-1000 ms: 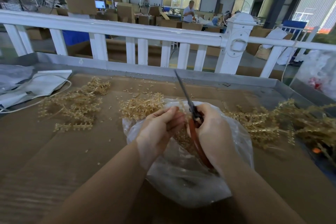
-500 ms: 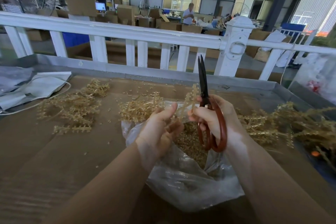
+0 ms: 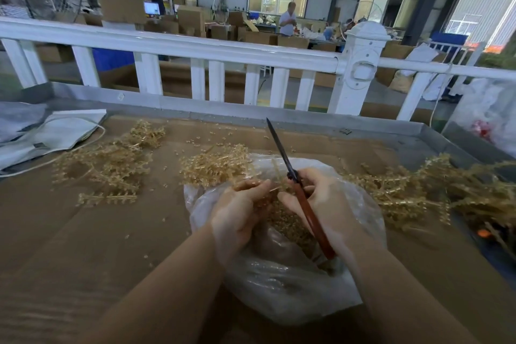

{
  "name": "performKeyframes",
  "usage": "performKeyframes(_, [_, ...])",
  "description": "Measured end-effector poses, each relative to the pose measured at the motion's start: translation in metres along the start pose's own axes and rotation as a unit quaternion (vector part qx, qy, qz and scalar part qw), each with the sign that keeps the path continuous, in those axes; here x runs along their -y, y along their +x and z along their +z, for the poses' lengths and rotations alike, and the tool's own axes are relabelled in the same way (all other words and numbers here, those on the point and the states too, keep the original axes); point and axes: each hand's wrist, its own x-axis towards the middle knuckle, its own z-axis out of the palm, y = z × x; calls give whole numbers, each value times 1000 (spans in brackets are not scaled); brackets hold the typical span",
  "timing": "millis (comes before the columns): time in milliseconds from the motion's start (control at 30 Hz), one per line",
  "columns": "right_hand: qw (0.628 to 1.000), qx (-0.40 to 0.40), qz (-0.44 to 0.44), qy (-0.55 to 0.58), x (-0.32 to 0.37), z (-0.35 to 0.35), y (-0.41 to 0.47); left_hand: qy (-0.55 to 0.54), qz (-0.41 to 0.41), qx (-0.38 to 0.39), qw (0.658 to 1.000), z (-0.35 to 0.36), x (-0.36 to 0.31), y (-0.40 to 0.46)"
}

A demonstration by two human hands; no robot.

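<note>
Both forearms bare, come in from bottom edge, converge twd frame centre. L forearm (image 3: 173,274) angled up-right, R forearm (image 3: 391,288) up-left. L hand (image 3: 237,212): back of hand to cam, wrist abt straight, fingers curled inward, thumb on top pointing right, tips pinching a sprig (image 3: 276,176). R hand (image 3: 324,204): back/thumb side up, fingers curled round scissors (image 3: 300,190), handle running along palm twd wrist, blades closed, pointing up-left away from body. Fingertips of both hands nearly meet, just beside each other.
</note>
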Motion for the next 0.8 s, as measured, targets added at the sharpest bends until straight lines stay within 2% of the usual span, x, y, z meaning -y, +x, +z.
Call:
performKeyframes(133, [989,-71,-45,-118,-5,4,-2,-68,-3,-19,998,-5,4,3])
performKeyframes(267, [972,-76,-49,-217,-13,12,-9,-74,19,-26,997,-5,8,3])
performKeyframes(433, [970,-104,-35,-217,-25,20,-17,-66,45,-56,995,-5,10,-1])
performKeyframes(800, [955,-154,-60,-244,-38,33,-25,-43,94,-66,992,-2,15,-4])
